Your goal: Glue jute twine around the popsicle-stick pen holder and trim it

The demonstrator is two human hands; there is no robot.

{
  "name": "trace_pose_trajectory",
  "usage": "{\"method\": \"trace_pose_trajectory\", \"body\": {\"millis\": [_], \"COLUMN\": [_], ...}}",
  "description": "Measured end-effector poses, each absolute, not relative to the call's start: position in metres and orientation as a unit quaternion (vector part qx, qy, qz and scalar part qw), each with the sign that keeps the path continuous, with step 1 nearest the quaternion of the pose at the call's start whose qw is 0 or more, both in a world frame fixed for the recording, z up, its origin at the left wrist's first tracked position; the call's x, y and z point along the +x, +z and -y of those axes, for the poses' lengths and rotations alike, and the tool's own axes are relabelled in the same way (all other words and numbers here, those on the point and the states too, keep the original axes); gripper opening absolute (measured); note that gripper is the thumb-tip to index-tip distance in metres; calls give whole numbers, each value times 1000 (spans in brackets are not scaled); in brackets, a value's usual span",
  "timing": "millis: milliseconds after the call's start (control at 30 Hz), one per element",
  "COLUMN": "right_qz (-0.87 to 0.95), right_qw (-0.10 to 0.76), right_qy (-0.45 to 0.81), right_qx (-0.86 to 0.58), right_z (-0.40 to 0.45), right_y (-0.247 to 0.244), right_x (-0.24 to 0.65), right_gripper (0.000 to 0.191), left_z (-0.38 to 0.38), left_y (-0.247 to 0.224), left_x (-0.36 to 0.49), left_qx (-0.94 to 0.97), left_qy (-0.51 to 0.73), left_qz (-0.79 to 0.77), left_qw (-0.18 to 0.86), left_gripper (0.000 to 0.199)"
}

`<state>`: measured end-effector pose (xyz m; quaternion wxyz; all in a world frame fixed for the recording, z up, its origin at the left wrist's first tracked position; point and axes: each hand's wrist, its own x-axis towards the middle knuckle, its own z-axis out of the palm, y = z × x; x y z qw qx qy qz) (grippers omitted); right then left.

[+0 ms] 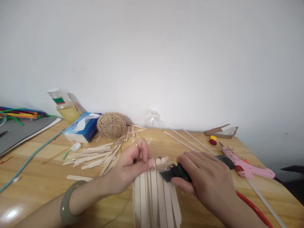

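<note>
A row of flat craft sticks (pixel 154 196) stands before me, with a braided twine band (pixel 163 167) across its upper part. My right hand (pixel 205 179) is closed round a black utility knife (pixel 178 172), whose dark blade lies against the sticks just below the band. At the band's left end my left hand (pixel 136 163) is pinched shut, thumb tip touching the twine; what lies between the fingertips is mostly hidden. A loose strand of twine trails down to the left of the sticks.
Loose craft sticks (pixel 95 155) and a twine ball (pixel 111 124) lie left, near a tissue pack (pixel 83 126) and a tilted bottle (pixel 64 106). A clear bottle (pixel 154 118) is by the wall. Rightward lie a pink glue gun (pixel 249 167) and clear glue sticks (pixel 180 141).
</note>
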<state>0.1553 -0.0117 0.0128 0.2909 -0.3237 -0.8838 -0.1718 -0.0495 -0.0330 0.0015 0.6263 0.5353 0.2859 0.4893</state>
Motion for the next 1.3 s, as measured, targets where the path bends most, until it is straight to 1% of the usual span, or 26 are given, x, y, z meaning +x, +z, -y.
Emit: {"method": "trace_pose_trajectory", "body": {"millis": [133, 300, 500, 733, 967, 1300], "right_qz": [875, 860, 885, 886, 874, 871], "right_qw": [292, 294, 307, 284, 297, 299], "right_qy": [-174, -225, -148, -184, -200, -205], "right_qx": [-344, -352, -316, -316, -328, -331], "right_z": [13, 15, 13, 14, 14, 13], "right_y": [12, 13, 20, 18, 17, 16], "right_x": [156, 155, 159, 158, 155, 156], "right_gripper": [56, 52, 55, 54, 53, 53], "left_z": [33, 33, 32, 34, 33, 36], "left_y": [-2, -5, -1, -2, -3, -3], "left_x": [-49, -47, -47, -50, -52, -52], "left_qx": [529, 509, 490, 515, 528, 538], "left_qy": [493, 507, 534, 528, 522, 503], "left_qz": [-294, -297, -287, -283, -264, -288], "left_qw": [625, 629, 626, 613, 615, 612], "left_gripper": [29, 29, 28, 27, 26, 30]}}
